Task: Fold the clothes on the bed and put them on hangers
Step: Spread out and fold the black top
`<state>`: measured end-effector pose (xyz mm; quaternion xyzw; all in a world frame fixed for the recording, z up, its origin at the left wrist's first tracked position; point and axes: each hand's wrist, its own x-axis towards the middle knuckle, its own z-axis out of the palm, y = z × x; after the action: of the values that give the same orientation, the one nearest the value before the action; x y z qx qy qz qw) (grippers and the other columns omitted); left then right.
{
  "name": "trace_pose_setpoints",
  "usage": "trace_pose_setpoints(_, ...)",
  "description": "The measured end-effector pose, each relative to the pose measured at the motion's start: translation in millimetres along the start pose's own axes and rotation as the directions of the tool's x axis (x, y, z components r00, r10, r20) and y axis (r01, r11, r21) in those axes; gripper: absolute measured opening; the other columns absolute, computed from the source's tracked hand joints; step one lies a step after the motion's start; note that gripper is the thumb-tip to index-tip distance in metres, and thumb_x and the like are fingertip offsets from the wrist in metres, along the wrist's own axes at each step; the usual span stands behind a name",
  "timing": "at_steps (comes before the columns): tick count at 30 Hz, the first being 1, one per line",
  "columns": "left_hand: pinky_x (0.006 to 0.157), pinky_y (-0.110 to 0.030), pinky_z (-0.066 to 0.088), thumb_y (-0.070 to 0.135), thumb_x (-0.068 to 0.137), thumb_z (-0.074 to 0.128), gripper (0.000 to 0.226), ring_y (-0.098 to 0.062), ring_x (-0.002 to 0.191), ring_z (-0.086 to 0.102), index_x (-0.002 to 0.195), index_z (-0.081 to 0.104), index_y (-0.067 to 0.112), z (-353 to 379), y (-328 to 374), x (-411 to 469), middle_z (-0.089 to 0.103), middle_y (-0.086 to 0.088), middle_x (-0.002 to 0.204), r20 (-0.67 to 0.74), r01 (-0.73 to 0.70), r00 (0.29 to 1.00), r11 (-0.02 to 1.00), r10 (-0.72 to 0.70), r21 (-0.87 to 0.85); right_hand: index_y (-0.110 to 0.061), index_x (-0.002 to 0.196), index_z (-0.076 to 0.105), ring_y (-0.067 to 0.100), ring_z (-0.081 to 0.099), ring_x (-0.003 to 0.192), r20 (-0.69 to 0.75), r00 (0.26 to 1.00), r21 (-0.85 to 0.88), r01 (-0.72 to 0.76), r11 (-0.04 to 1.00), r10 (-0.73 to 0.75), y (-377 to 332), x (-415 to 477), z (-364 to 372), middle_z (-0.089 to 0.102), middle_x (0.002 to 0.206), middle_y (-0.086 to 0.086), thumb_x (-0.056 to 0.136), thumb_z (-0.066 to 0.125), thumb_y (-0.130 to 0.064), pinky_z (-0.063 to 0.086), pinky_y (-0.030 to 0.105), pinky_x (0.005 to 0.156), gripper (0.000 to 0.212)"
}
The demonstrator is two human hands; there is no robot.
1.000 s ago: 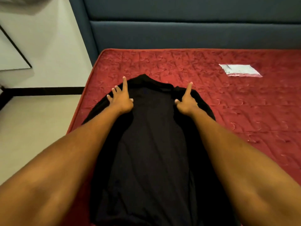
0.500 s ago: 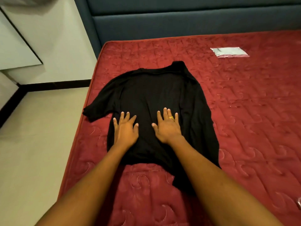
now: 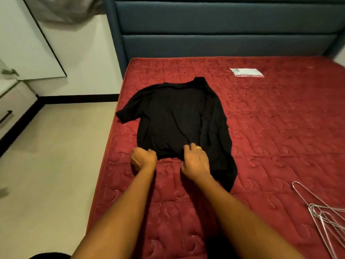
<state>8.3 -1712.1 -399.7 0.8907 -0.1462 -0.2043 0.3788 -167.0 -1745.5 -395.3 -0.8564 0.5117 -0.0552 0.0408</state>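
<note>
My hands have slid from the black shirt's (image 3: 177,118) middle to its hem. Left hand (image 3: 143,159) and right hand (image 3: 196,161) curl onto the edge. The shirt lies smoothed on the bed (image 3: 280,128) at 12 o'clock, ready for folding.

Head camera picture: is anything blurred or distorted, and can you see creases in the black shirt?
Head view: the wide-angle lens splays the sides of the headboard and stretches the forearms; the left margin by the drawers is smeared; the black shirt shows only faint creases in dim light; the left hand and right hand at its hem look sharp.
</note>
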Motion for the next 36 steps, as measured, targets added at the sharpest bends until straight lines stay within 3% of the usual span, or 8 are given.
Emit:
trace_pose_setpoints(7, 0.078, -0.036, 0.049, 0.016, 0.087, 0.072, 0.017, -0.024, 0.088, 0.061, 0.076, 0.059, 0.014, -8.6, 8.0, 30.4, 0.065, -0.008, 0.087, 0.191, 0.090, 0.981, 0.781, 0.038, -0.618, -0.020, 0.108, 0.075, 0.040, 0.068, 0.101, -0.119, 0.935, 0.287, -0.288, 0.913, 0.333, 37.7, 38.1, -37.2, 0.073, 0.106, 0.014, 0.084, 0.061, -0.018, 0.054, 0.039, 0.082, 0.028)
trace_pose_setpoints(11, 0.094, -0.051, 0.055, 0.018, 0.095, 0.062, 0.008, -0.029, 0.101, 0.064, 0.100, 0.057, 0.019, -15.4, 19.3, 41.0, 0.067, -0.011, 0.108, 0.240, 0.051, 0.949, 0.653, 0.204, -0.756, -0.019, 0.114, 0.068, 0.036, 0.061, 0.106, -0.388, 0.816, 0.282, -0.338, 0.898, 0.429, 42.9, 65.7, -61.5, 0.068, 0.111, 0.010, 0.089, 0.065, -0.015, 0.047, 0.045, 0.085, 0.026)
trace_pose_setpoints(14, 0.069, -0.049, 0.063, 0.019, 0.101, 0.060, 0.018, -0.026, 0.088, 0.071, 0.117, 0.055, 0.013, -20.2, 27.3, 34.0, 0.066, -0.010, 0.110, 0.323, 0.052, 0.915, 0.722, 0.243, -0.690, -0.020, 0.108, 0.065, 0.031, 0.056, 0.097, -0.559, 0.798, 0.207, -0.132, 0.970, 0.227, 26.5, 58.2, -57.1, 0.060, 0.103, 0.008, 0.088, 0.062, -0.019, 0.045, 0.045, 0.081, 0.020)
trace_pose_setpoints(17, 0.049, -0.023, 0.053, 0.002, 0.096, 0.057, 0.006, -0.015, 0.057, 0.066, 0.099, 0.061, 0.006, -25.5, 17.4, 26.4, 0.066, -0.011, 0.089, 0.495, 0.199, 0.845, 0.740, 0.203, -0.643, -0.019, 0.102, 0.064, 0.030, 0.060, 0.094, -0.340, 0.939, 0.309, 0.161, 0.937, -0.050, -2.6, 32.5, -34.3, 0.059, 0.102, 0.006, 0.082, 0.059, -0.023, 0.050, 0.041, 0.079, 0.021)
trace_pose_setpoints(20, 0.052, -0.022, 0.052, 0.001, 0.093, 0.062, 0.008, -0.015, 0.063, 0.063, 0.089, 0.062, 0.007, -23.7, 0.9, 31.1, 0.065, -0.009, 0.081, 0.540, 0.221, 0.818, 0.761, 0.196, -0.610, -0.014, 0.137, 0.050, 0.033, 0.055, 0.117, 0.052, 0.995, 0.219, 0.070, 0.973, -0.083, -24.8, 25.0, -1.7, 0.050, 0.129, 0.010, 0.084, 0.065, -0.024, 0.050, 0.043, 0.095, 0.056)
trace_pose_setpoints(24, 0.064, -0.029, 0.056, 0.013, 0.091, 0.072, 0.013, -0.018, 0.080, 0.065, 0.097, 0.061, 0.012, -14.5, -3.4, 36.9, 0.066, -0.005, 0.087, 0.417, 0.112, 0.874, 0.731, 0.250, -0.673, -0.012, 0.133, 0.052, 0.032, 0.054, 0.118, -0.033, 0.995, 0.132, -0.088, 0.987, 0.094, -27.3, 41.4, 26.2, 0.052, 0.127, 0.011, 0.090, 0.067, -0.026, 0.049, 0.042, 0.096, 0.047)
trace_pose_setpoints(29, 0.064, -0.037, 0.047, 0.018, 0.087, 0.063, 0.009, -0.021, 0.066, 0.053, 0.078, 0.061, 0.017, -8.8, -9.1, 36.3, 0.056, 0.000, 0.068, 0.284, 0.099, 0.943, 0.668, 0.174, -0.738, -0.017, 0.104, 0.064, 0.034, 0.063, 0.101, -0.102, 0.994, 0.027, 0.054, 0.998, -0.051, -21.4, 46.5, 11.4, 0.069, 0.103, 0.008, 0.095, 0.057, -0.024, 0.044, 0.044, 0.084, 0.013)
trace_pose_setpoints(36, 0.057, -0.033, 0.039, 0.037, 0.093, 0.071, 0.032, -0.016, 0.058, 0.047, 0.072, 0.055, 0.019, -42.3, -27.0, 39.2, 0.052, 0.002, 0.064, 0.159, -0.021, 0.980, 0.862, 0.117, -0.506, -0.024, 0.077, 0.065, 0.008, 0.062, 0.079, 0.356, 0.899, 0.697, -0.074, 0.714, -0.254, -49.4, 23.6, -17.1, 0.066, 0.077, -0.008, 0.100, 0.063, -0.035, 0.048, 0.026, 0.075, 0.026)
